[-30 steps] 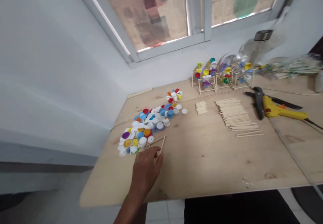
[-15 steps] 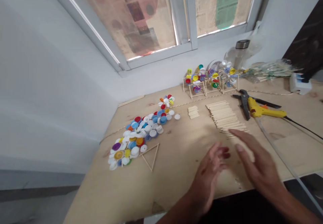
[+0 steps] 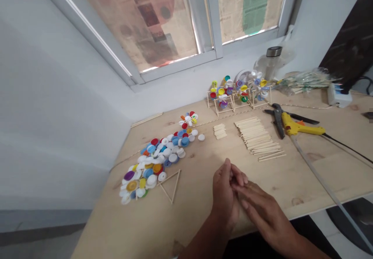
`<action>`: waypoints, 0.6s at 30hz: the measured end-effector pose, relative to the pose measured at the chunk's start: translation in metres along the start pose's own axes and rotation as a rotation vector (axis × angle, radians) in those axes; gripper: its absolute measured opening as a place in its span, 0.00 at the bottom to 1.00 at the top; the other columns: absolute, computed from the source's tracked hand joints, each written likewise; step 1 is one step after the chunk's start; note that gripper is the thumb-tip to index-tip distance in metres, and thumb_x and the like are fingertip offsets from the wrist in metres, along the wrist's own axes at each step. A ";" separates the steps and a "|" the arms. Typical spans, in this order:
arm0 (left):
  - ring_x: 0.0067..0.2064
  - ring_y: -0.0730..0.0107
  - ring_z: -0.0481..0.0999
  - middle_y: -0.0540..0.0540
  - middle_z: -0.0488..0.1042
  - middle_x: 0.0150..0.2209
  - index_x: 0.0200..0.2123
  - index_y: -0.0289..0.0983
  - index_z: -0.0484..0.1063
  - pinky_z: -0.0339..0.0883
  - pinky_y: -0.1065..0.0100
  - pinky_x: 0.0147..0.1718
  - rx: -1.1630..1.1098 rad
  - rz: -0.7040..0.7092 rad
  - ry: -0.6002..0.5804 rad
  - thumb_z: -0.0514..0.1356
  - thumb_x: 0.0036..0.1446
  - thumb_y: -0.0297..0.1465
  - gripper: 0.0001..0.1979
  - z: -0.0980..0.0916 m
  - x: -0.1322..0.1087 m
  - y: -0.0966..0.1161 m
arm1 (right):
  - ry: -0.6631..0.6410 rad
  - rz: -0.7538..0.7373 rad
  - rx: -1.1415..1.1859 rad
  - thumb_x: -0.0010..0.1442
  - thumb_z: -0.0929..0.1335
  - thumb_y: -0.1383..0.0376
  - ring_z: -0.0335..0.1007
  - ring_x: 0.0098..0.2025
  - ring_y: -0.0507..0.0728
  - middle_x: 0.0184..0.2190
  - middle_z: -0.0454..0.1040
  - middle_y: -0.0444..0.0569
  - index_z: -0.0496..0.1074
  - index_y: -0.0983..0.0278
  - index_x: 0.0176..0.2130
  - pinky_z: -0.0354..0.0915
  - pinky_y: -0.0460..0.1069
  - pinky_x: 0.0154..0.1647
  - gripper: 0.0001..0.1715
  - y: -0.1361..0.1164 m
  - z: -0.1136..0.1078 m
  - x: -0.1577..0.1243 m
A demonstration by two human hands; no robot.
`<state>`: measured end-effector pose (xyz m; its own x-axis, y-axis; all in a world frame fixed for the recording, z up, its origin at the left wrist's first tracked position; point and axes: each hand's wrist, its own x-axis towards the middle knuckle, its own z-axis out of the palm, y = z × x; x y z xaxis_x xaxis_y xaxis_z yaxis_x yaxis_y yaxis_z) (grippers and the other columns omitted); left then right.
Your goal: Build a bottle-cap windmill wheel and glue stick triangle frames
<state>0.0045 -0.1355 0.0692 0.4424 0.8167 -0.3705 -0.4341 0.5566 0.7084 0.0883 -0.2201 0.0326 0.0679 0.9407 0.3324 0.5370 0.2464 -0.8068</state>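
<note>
My left hand [image 3: 224, 196] and my right hand [image 3: 266, 210] meet above the table's front part. The left thumb points up and the left fingers curl inward; whatever may lie inside them is hidden. The right fingers are stretched out, their tips touching the left hand, and no object shows in them. Just beyond the hands lies a row of thin wooden sticks [image 3: 259, 136], with a small stack of short sticks [image 3: 220, 131] beside it. To the left, a stick triangle [image 3: 174, 187] lies flat by a heap of coloured bottle caps [image 3: 164, 152].
Several stick frames with cap wheels [image 3: 233, 95] stand along the wall, and a loose cap wheel [image 3: 189, 119] lies nearer. A yellow glue gun [image 3: 303, 128] and dark-bladed cutters [image 3: 279, 121] lie right. Behind are a bottle [image 3: 272, 62], bagged sticks [image 3: 305, 81] and a power adapter [image 3: 339, 95].
My hands were apart and now touch each other. The right hand has come left, away from the stick row, and the left has shifted slightly left. The view has turned slightly.
</note>
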 end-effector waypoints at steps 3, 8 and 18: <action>0.27 0.70 0.70 0.46 0.71 0.21 0.22 0.34 0.71 0.62 0.68 0.31 0.119 0.121 0.013 0.57 0.54 0.45 0.20 0.006 -0.005 -0.005 | 0.116 0.319 0.267 0.62 0.62 0.58 0.67 0.53 0.59 0.48 0.74 0.52 0.73 0.60 0.49 0.63 0.56 0.55 0.20 -0.002 -0.005 0.013; 0.25 0.68 0.70 0.49 0.65 0.14 0.13 0.37 0.64 0.63 0.62 0.40 0.178 0.235 -0.092 0.51 0.58 0.47 0.27 0.007 -0.010 0.000 | 0.264 0.637 0.490 0.55 0.66 0.49 0.73 0.44 0.60 0.42 0.77 0.53 0.76 0.63 0.41 0.69 0.54 0.45 0.23 0.001 -0.018 0.024; 0.26 0.71 0.70 0.50 0.71 0.22 0.32 0.35 0.73 0.62 0.70 0.31 0.994 0.537 0.012 0.54 0.56 0.32 0.10 -0.040 0.042 0.029 | 0.247 0.495 0.281 0.51 0.67 0.46 0.71 0.27 0.55 0.25 0.76 0.49 0.77 0.64 0.34 0.69 0.46 0.27 0.24 0.017 -0.024 0.033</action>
<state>-0.0205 -0.0786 0.0502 0.3767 0.9180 0.1237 0.2538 -0.2307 0.9393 0.1198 -0.1906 0.0412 0.4628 0.8857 -0.0382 0.1523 -0.1219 -0.9808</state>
